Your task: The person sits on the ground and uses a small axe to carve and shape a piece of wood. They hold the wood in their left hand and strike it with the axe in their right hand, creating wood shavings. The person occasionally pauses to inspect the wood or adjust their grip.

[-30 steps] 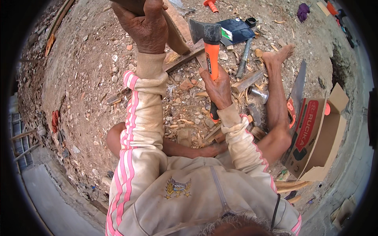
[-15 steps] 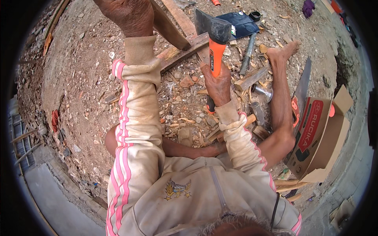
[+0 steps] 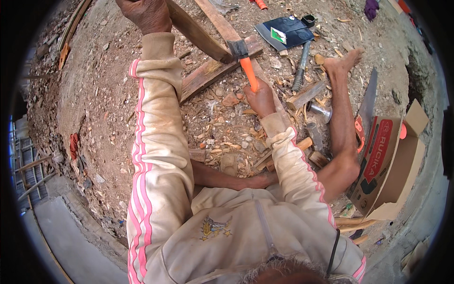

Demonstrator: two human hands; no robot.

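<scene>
My right hand (image 3: 261, 99) is closed round the orange handle of a hatchet (image 3: 248, 73). The dark head of the hatchet is down at the lower end of a wooden piece (image 3: 198, 34); I cannot tell whether the edge has bitten in. At the top, my left hand (image 3: 149, 15) grips the upper part of that wooden piece and keeps it slanted. Its lower end rests at a flat wooden board (image 3: 208, 75) lying on the ground. A longer plank (image 3: 220, 21) runs beneath and past it.
Right of my hands lie a dark blue flat pouch (image 3: 286, 32), a metal rod (image 3: 301, 66), a wood block (image 3: 306, 94) and a hammer-like metal head (image 3: 320, 111). A handsaw (image 3: 366, 104) and an open cardboard box (image 3: 395, 170) stand beyond my leg. Wood chips and stones cover the ground.
The hatchet has swung down from a raised position to the lower end of the wooden piece. My left hand still holds the wood, shifted slightly.
</scene>
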